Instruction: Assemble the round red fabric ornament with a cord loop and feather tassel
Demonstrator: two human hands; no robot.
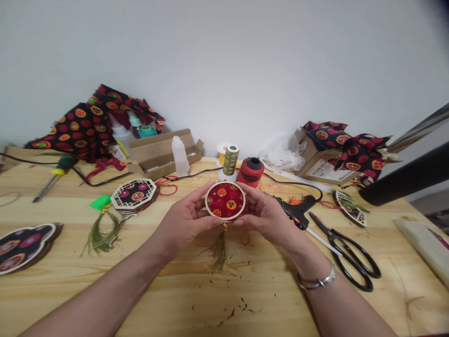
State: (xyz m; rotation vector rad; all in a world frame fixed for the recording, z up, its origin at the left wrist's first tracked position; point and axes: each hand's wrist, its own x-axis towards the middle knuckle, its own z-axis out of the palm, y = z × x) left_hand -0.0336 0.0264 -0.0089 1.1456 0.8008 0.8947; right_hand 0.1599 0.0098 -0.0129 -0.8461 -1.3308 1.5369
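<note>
Between both hands is a round fabric ornament (225,200), red patterned cloth inside a pale wooden ring, its face turned up toward me. My left hand (191,213) grips its left edge, thumb along the lower rim. On the opposite edge, my right hand (264,214) holds it the same way, fingers behind and thumb in front. An olive tassel (220,250) hangs from the bottom of the ring over the wooden table (168,299). Just behind the ornament stand a red thread cone (250,172) and a green thread spool (231,160).
Black-handled scissors (345,252) and a black glue gun (298,210) lie to the right. Left are an octagonal ornament (135,195), a screwdriver (54,175) and a cloud-shaped ornament (26,248). A white bottle (180,157) and open cardboard box (157,157) stand behind. Dark scraps (231,312) litter the front.
</note>
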